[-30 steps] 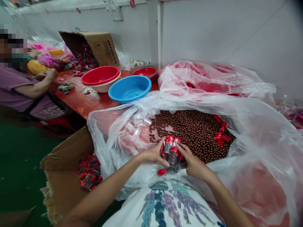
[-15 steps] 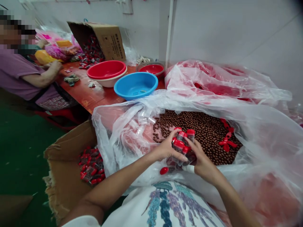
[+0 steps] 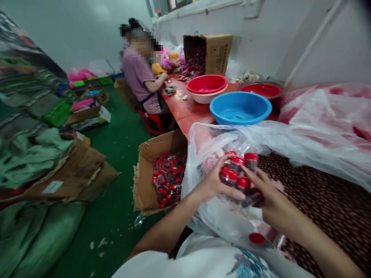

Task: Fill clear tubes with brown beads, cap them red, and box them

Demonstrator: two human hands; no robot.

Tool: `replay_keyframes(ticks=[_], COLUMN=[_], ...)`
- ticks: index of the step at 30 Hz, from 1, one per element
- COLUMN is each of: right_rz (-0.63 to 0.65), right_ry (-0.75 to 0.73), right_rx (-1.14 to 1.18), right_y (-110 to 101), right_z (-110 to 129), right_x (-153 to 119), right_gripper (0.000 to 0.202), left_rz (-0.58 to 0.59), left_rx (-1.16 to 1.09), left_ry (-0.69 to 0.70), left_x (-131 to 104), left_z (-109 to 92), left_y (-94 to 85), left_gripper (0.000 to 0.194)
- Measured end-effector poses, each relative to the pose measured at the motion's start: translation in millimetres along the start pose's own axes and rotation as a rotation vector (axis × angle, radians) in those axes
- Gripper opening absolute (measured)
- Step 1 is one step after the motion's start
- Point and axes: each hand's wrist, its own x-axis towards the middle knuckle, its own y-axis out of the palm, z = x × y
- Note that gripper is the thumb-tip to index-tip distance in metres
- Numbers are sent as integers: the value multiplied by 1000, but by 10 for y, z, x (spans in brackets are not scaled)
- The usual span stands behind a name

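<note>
Green floor [image 3: 124,127] fills the far left of my view, with green cloth [image 3: 37,154] heaped in and around a torn cardboard box [image 3: 78,166]. Farther back, a person in a purple shirt [image 3: 139,73] sits on a red stool [image 3: 153,119] at the long red table [image 3: 185,110]. Nearer me, an open carton [image 3: 146,162] on the floor holds a pile of red-capped jars [image 3: 169,179]. I see the left hand [image 3: 218,181] just right of it, half open and curved around one side of a bunch of little jars [image 3: 236,170], its thumb along the front. That bunch is in the air over white plastic sheeting [image 3: 333,143], pressed between both palms. Behind it, a red basin [image 3: 207,83] and a blue basin [image 3: 240,106] stand on the table. From the other side, the right hand [image 3: 271,197] grips the same bunch, partly curled, fingers spread across the jars. Below, I make out a red lid [image 3: 257,238]; rightmost, brown balls [image 3: 315,193] spread out on the plastic.
</note>
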Motion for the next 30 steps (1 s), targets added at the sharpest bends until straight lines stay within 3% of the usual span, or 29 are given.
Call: replay_keyframes(ticks=[5, 7, 9, 12, 15, 17, 19, 21, 23, 24, 27, 28, 30], right_rz=[186, 137, 106, 76, -51, -211, -367, -414, -421, -415, -395, -346, -249], right_ry=[-313, -317, -287, -254, -81, 102, 330, 477, 529, 530, 494, 495, 489], right_rx=[35, 77, 130, 199, 257, 212, 147, 96, 30, -9, -197, -268, -361], right_y=[707, 987, 1144, 1041, 603, 246, -71, -294, -394, -400, -288, -229, -120], right_z=[623, 714, 678, 403, -60, -395, -687, -899, -1029, -1067, -1110, -1110, -1102], right_x=[1032, 1248, 1269, 1001, 546, 195, -168, -499, -741, -816, -862, -836, -763], right_gripper=[89, 81, 73, 72, 50, 35, 28, 26, 24, 24, 29, 34, 47], left_rz=[-479, -631, -757, -995, -1108, -1093, -1029, -902, -734, -611, 4, 198, 473], left_rx=[30, 78, 120, 257, 338, 368, 418, 563, 682, 738, 956, 1055, 1275], left_ry=[245, 243, 181, 20, -18, 38, 172, 475, 565, 548, 339, 260, 191], left_x=[-632, -703, -662, -475, -239, -77, 79, 205, 279, 294, 283, 270, 243], left_z=[-400, -395, -306, -135, -76, -126, -209, -267, -247, -196, 113, 248, 516], left_y=[-911, -1300, -1648, -2033, -2166, -2058, -1776, -1348, -841, -582, 97, 267, 500], left_gripper=[93, 83, 76, 65, 59, 52, 44, 37, 29, 24, 19, 22, 36])
